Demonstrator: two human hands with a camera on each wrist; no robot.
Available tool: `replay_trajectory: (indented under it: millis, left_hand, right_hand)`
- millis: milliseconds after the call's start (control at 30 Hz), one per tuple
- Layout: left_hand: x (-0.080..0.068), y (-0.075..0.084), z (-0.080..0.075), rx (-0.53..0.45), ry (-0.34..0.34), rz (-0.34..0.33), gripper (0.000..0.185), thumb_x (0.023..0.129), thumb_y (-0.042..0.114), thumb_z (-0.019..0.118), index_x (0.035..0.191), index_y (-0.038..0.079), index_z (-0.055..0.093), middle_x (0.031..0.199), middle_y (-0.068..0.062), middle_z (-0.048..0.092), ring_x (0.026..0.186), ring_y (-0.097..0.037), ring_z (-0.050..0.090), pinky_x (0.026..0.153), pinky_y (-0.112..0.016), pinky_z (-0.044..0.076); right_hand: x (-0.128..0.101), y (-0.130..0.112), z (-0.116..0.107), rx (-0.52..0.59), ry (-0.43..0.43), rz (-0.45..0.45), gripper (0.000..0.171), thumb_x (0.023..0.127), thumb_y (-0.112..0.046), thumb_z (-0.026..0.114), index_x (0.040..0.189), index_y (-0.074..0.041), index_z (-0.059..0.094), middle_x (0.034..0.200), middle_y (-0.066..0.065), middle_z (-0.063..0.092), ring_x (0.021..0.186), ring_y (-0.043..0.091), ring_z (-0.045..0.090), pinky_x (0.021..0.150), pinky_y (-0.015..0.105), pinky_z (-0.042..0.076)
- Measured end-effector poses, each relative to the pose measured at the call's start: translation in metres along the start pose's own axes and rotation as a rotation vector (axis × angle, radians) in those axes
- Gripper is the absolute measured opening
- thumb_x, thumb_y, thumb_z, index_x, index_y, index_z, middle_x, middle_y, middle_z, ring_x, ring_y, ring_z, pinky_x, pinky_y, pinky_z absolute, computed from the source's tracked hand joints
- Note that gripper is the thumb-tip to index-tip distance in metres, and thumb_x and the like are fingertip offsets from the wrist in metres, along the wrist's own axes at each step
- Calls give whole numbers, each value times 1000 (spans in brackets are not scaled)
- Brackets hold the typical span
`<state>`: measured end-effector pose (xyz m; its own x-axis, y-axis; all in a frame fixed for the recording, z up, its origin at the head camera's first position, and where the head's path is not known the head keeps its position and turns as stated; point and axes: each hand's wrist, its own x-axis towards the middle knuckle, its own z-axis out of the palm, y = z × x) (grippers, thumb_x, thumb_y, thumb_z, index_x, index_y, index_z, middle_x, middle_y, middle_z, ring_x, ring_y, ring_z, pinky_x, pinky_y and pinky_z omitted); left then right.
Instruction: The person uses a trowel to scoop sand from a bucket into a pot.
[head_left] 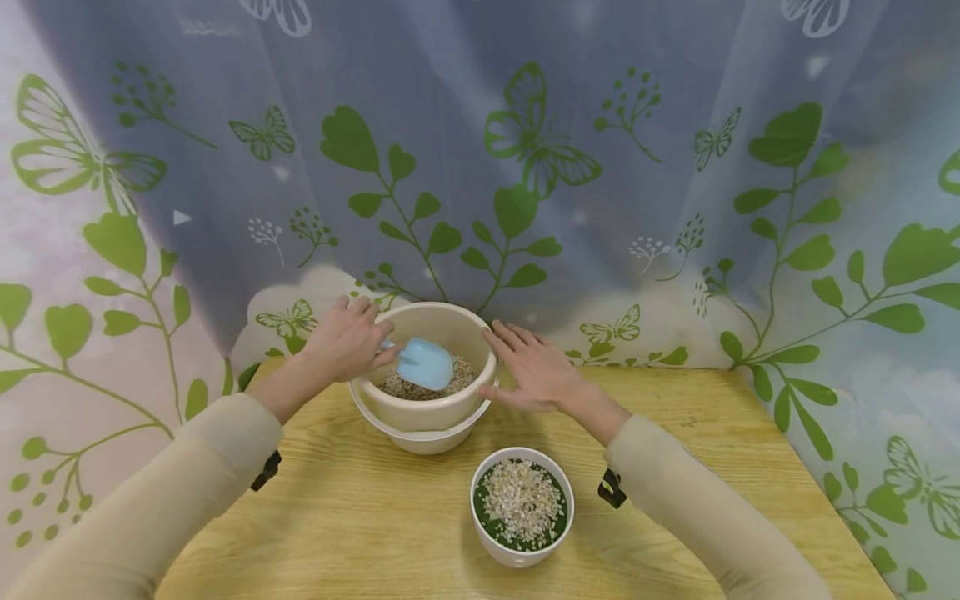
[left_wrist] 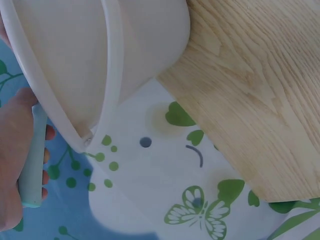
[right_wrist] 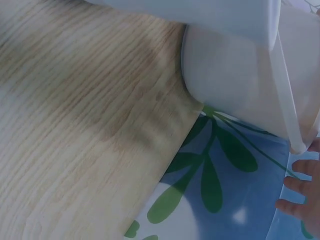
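Observation:
My left hand [head_left: 345,337] grips the handle of a light blue scoop [head_left: 425,363]. The scoop's blade is over a cream basin [head_left: 386,410] holding loose, pebbly tan and brown grains [head_left: 408,390]. In the left wrist view the fingers wrap the pale scoop handle [left_wrist: 33,165] beside the rim. My right hand [head_left: 542,371] lies against the basin's right side, fingers extended, with the thumb near the front rim. Its fingertips [right_wrist: 300,185] show just below the rim in the right wrist view. The cream basin sits inside a white bowl [head_left: 427,444].
A white pot [head_left: 517,556] stands nearer on the wooden table [head_left: 360,525], dark green inside with pale pebbly grains heaped on top. Behind the table hangs a curtain [head_left: 450,125] printed with leaves and butterflies. Both bowls stand close to the table's back edge.

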<state>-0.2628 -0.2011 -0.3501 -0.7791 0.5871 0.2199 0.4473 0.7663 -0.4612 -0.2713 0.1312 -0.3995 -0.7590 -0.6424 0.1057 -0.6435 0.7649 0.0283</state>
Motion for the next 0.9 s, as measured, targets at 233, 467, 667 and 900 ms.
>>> replay_trajectory:
  millis: [233,467,667,900]
  left_hand:
    - [3,-4,4,59,-24,11,46,104,54,57,108,11,73,107,-16,72,101,-32,64,81,-44,51]
    - [7,-8,4,109,-47,32,45,104,54,58,108,11,71,102,-14,69,98,-31,60,80,-43,49]
    - [12,-10,6,151,-42,52,47,103,56,59,114,13,72,110,-17,71,103,-33,61,86,-46,52]
    - [18,-13,8,199,-45,91,46,100,58,62,113,15,73,113,-17,70,111,-33,62,92,-45,52]
  right_hand:
    - [7,3,2,1,-25,18,134,73,-102,-10,170,-12,11,176,19,21,161,42,30,126,61,34]
    - [11,6,3,5,-33,33,137,71,-103,-11,170,-10,10,176,20,21,161,42,29,127,61,33]
    - [13,7,2,11,-26,33,140,70,-104,-10,169,-9,15,175,20,23,160,42,31,126,61,34]
    - [12,6,-3,0,-24,26,140,71,-104,-8,169,-8,17,175,20,24,160,42,31,126,60,34]
